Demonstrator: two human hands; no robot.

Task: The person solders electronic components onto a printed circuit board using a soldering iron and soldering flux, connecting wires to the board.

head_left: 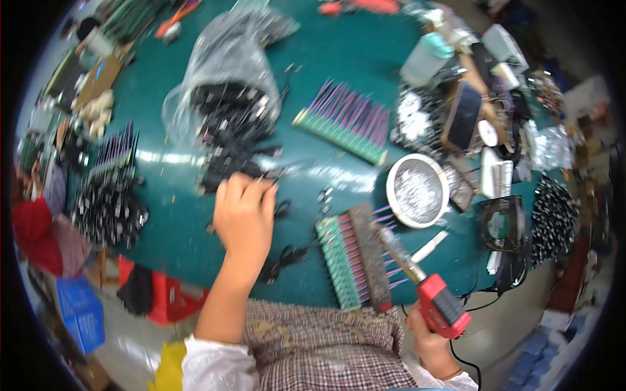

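My left hand [244,215] reaches to the near edge of a heap of black cables [238,130], its fingers bent down and blurred. Whether they grip a cable is hidden. In my right hand [430,345] is a red and black soldering gun [440,306], its metal barrel pointing up and left. The barrel's end is at a dark bar [370,257], which lies across the purple wires of a green circuit board strip [339,260]. A few black cables [283,260] lie between my left hand and that strip.
A clear plastic bag [231,49] spills the cable heap. Another green strip with purple wires [342,137] lies beyond. At right are a white round bowl [389,189] of silvery bits, a phone [464,116] and a black fan-like device [501,223]. Another person's red sleeve [36,228] shows far left.
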